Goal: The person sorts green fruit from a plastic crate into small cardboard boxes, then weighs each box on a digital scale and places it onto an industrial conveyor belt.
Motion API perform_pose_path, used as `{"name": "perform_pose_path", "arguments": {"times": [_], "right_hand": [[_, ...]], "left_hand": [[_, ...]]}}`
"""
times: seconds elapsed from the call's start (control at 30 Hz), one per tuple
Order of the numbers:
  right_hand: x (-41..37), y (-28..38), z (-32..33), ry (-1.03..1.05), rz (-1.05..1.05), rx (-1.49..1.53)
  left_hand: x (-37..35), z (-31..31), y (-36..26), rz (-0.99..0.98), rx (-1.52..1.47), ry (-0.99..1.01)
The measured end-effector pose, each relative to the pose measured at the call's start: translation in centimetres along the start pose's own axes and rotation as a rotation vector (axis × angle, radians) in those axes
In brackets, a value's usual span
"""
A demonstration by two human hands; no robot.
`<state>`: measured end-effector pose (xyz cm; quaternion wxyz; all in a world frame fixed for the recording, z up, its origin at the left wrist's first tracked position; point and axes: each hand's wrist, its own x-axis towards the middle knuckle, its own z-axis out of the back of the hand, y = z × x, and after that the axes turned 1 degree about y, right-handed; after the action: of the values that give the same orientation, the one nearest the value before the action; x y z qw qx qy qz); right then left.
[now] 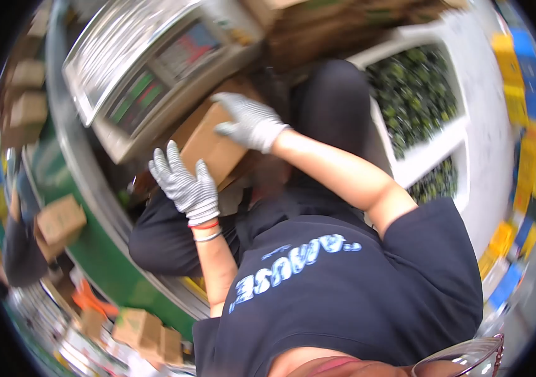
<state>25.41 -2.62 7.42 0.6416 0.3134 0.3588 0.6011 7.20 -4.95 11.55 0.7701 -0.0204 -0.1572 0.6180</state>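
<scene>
A brown cardboard box (214,146) lies tilted in front of me, above my lap. My right hand (252,122), in a grey-and-white knit glove, grips its far right end, with thumb and fingers apart on the cardboard. My left hand (185,183), in a matching glove, is at the near left end with fingers spread, the thumb side close to or touching the box. Just beyond the box stands a pale machine (155,72) that looks like a scale, with a shiny, plastic-like top and display panels. The box's far side is partly hidden.
White foam trays (463,135) of dark green produce (415,94) stand at right. A green conveyor-like surface (111,251) with a metal edge runs along the left. Beyond it are a person's dark sleeve (23,254), a carton (60,220) and more cartons (139,330). Yellow and blue packages (525,157) line the far right.
</scene>
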Motion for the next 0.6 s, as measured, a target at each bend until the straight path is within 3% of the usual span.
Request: {"name": "perform_pose_path", "arguments": {"times": [0.07,0.13,0.23,0.3,0.33,0.4,0.43,0.47,0.5,0.53,0.57,0.6], "right_hand": [[-0.3,-0.1,-0.4,-0.065,-0.03,0.001],[-1.4,-0.1,0.8,-0.31,0.059,0.091],[-7.1,1.3,10.8,-0.621,0.275,0.255],[-13.1,-1.0,16.9,-0.8,0.022,0.113],[-15.8,-4.3,19.4,-0.97,0.031,-0.229],[-23.6,-12.1,22.3,-1.235,-0.331,-0.057],[-29.1,-17.7,23.4,-1.257,-0.656,-0.243],[-36.1,-26.5,23.3,-1.374,-0.833,-0.042],[-40.4,-28.8,22.3,-1.462,-0.906,0.071],[-44.7,-31.4,20.9,-1.274,-1.208,-0.188],[-49.3,-35.6,19.3,-1.05,-1.425,-0.13],[-48.5,-32.6,18.4,-0.923,-1.495,-0.183]], "left_hand": [[1.1,-2.7,-0.4,-0.22,-0.086,0.032],[1.6,-4.3,-0.5,-0.327,0.144,0.121],[1.0,-4.5,1.2,-0.35,0.026,0.101],[0.9,-3.4,1.0,-0.381,-0.12,0.153],[1.1,-3.0,0.7,-0.365,-0.172,0.193],[1.5,-2.5,-0.3,-0.356,-0.149,0.234],[1.9,-2.4,-0.8,-0.408,-0.04,0.255],[2.1,-2.1,-1.5,-0.419,0.086,0.288],[2.0,-1.9,-3.0,-0.39,0.211,0.312],[1.9,-1.7,-4.2,-0.361,0.342,0.34],[1.9,-2.0,-4.4,-0.354,0.342,0.339],[2.0,-2.3,-4.2,-0.34,0.347,0.332]]}}
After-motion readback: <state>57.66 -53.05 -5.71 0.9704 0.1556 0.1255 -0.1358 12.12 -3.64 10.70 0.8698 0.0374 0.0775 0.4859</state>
